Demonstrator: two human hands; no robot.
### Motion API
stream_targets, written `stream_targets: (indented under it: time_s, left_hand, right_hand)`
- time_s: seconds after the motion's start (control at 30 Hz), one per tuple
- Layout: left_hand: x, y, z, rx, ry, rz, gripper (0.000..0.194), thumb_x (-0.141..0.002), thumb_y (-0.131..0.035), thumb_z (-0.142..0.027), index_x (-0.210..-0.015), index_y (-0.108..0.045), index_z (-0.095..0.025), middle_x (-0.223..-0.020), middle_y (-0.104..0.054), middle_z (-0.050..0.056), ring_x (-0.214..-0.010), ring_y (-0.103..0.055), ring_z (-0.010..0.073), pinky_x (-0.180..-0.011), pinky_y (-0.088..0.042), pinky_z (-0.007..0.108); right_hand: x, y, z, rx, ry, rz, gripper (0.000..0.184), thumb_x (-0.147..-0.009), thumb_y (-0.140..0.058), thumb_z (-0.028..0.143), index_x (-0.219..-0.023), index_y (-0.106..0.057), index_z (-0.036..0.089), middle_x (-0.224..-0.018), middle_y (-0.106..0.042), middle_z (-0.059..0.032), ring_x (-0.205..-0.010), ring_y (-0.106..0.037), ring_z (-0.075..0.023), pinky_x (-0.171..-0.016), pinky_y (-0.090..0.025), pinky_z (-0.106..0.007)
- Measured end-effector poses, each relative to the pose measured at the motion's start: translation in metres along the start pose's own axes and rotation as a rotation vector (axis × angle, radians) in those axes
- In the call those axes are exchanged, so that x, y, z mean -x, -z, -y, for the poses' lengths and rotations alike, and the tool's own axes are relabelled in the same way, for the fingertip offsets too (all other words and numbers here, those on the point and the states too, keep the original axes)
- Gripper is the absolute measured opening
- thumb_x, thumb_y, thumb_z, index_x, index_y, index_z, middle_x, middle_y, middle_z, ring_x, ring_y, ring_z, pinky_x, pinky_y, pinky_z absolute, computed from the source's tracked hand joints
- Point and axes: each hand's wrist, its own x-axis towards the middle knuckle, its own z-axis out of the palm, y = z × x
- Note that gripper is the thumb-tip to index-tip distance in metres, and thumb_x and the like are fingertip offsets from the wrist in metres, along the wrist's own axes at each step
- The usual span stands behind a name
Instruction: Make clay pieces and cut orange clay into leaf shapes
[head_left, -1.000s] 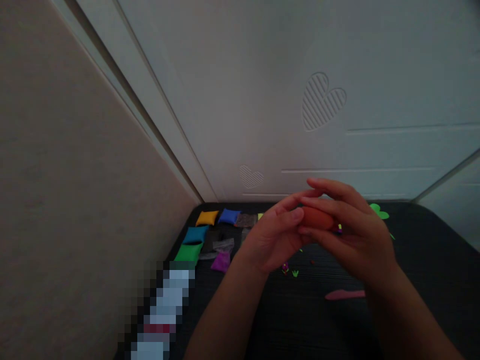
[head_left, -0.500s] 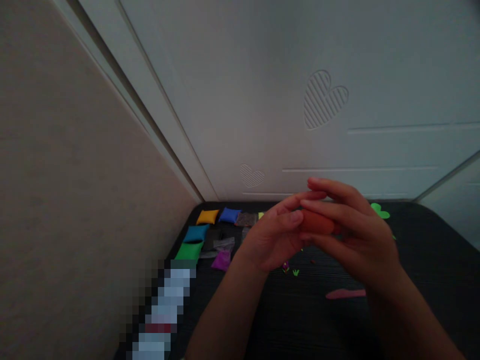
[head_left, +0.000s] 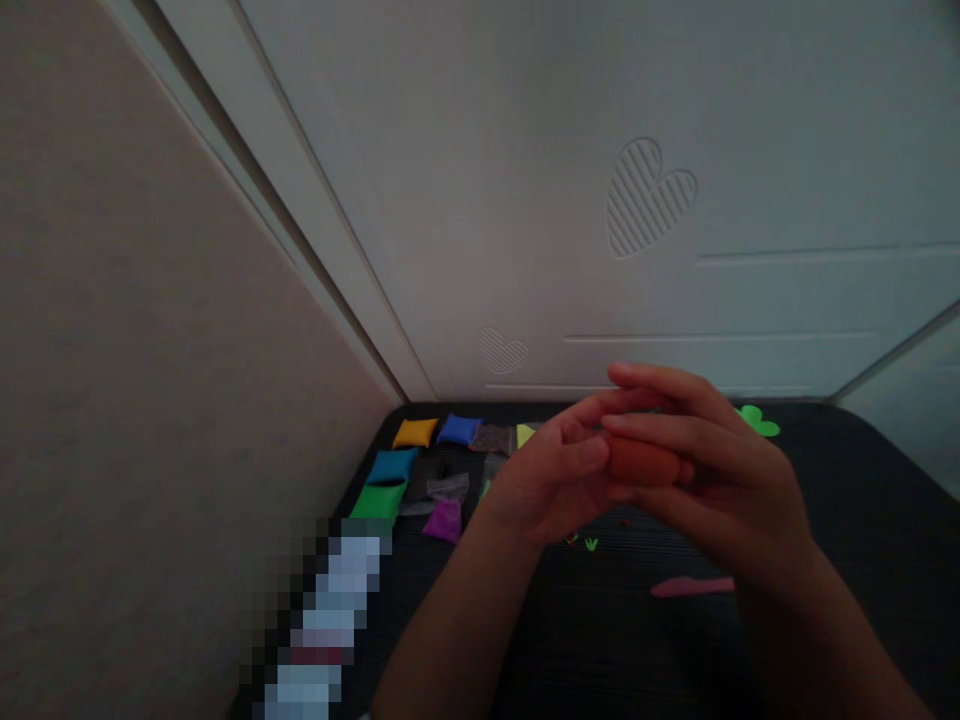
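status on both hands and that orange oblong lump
Left hand, right hand: both on smooth orange oblong lump. Held above black table. Pink knife-shaped tool on table, nothing visibly blocking.

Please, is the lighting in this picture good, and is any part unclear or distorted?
In the head view, light is dim and the black table loses detail; same view, a pixelated patch sits at lower left; there too, the orange lump shows no strong glare.

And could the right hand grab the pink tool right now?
Probably yes, if the right hand first lets go of the orange lump. The pink tool lies on the table nearby, with nothing seen on top, though the right forearm hides one end.
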Motion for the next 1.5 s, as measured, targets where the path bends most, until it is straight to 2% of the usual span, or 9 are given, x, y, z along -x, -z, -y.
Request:
stream_targets:
  time_s: [0.27, 0.47, 0.63, 0.83, 0.93, 1.17, 1.33, 1.5]
  left_hand:
    - [-0.001, -0.002, 0.002, -0.007, -0.039, -0.004, 0.045, -0.068, -0.071, -0.034, -0.111, -0.061, -0.023, -0.096, -0.064, 0.002, -0.079, -0.063, 0.0111, -0.069, -0.047, 0.017]
    - [-0.001, -0.006, 0.002, 0.047, -0.023, 0.075, 0.046, -0.073, -0.066, -0.041, -0.113, -0.058, -0.020, -0.087, -0.066, 0.004, -0.082, -0.065, 0.0137, -0.073, -0.049, 0.020]
    - [0.001, -0.002, -0.001, -0.053, -0.063, -0.024, 0.047, -0.071, -0.069, -0.035, -0.114, -0.057, -0.020, -0.086, -0.068, 0.003, -0.080, -0.066, 0.0141, -0.070, -0.050, 0.021]
    - [0.012, 0.010, -0.023, -0.198, 0.041, -0.046, 0.063, -0.064, -0.075, -0.013, -0.121, -0.053, -0.028, -0.091, -0.069, -0.001, -0.080, -0.067, 0.0130, -0.072, -0.051, 0.021]
    - [0.015, 0.012, -0.030, -0.260, 0.078, -0.052, 0.064, -0.064, -0.073, -0.007, -0.121, -0.054, -0.029, -0.091, -0.067, -0.002, -0.084, -0.065, 0.0121, -0.076, -0.050, 0.021]
    - [0.015, 0.006, -0.033, -0.324, -0.048, -0.073, 0.061, -0.066, -0.072, -0.006, -0.119, -0.056, -0.030, -0.096, -0.067, -0.001, -0.084, -0.064, 0.0114, -0.075, -0.050, 0.020]
    - [0.017, 0.004, -0.035, -0.406, -0.051, -0.115, 0.062, -0.066, -0.071, -0.005, -0.121, -0.054, -0.028, -0.094, -0.068, 0.000, -0.082, -0.064, 0.0125, -0.074, -0.050, 0.022]
    - [0.018, 0.001, -0.035, -0.401, -0.039, -0.136, 0.061, -0.066, -0.072, -0.004, -0.120, -0.055, -0.027, -0.089, -0.067, -0.001, -0.078, -0.064, 0.0106, -0.069, -0.049, 0.018]
  right_hand:
    - [0.001, 0.002, 0.000, -0.025, 0.004, 0.012, 0.044, -0.075, -0.068, 0.016, -0.115, -0.058, 0.031, -0.134, -0.048, 0.0020, -0.118, -0.050, -0.0181, -0.097, -0.046, -0.030]
    - [0.000, 0.001, -0.001, -0.023, 0.007, 0.006, 0.043, -0.075, -0.068, 0.018, -0.115, -0.058, 0.032, -0.134, -0.047, 0.0019, -0.118, -0.049, -0.0181, -0.097, -0.046, -0.030]
    - [-0.001, 0.003, -0.001, -0.014, -0.006, 0.032, 0.049, -0.074, -0.070, 0.021, -0.119, -0.055, 0.031, -0.135, -0.045, -0.0010, -0.123, -0.045, -0.0201, -0.102, -0.041, -0.034]
    - [-0.002, 0.012, 0.002, 0.080, -0.044, 0.237, 0.047, -0.076, -0.066, 0.027, -0.122, -0.055, 0.028, -0.142, -0.038, -0.0025, -0.129, -0.039, -0.0227, -0.106, -0.037, -0.038]
    - [-0.002, 0.013, 0.004, 0.116, -0.027, 0.262, 0.045, -0.078, -0.064, 0.025, -0.122, -0.054, 0.028, -0.143, -0.036, -0.0034, -0.129, -0.038, -0.0230, -0.105, -0.038, -0.041]
    - [-0.005, 0.004, 0.002, 0.241, 0.059, 0.062, 0.034, -0.078, -0.064, 0.022, -0.111, -0.057, 0.025, -0.129, -0.053, -0.0051, -0.129, -0.039, -0.0247, -0.107, -0.035, -0.047]
    - [-0.004, 0.004, 0.000, 0.291, 0.117, 0.108, 0.041, -0.078, -0.065, 0.022, -0.118, -0.054, 0.021, -0.117, -0.062, -0.0059, -0.125, -0.043, -0.0240, -0.104, -0.039, -0.045]
    - [-0.002, 0.005, -0.001, 0.302, 0.152, 0.109, 0.031, -0.078, -0.065, 0.021, -0.108, -0.059, 0.024, -0.100, -0.069, -0.0023, -0.116, -0.051, -0.0220, -0.107, -0.035, -0.047]
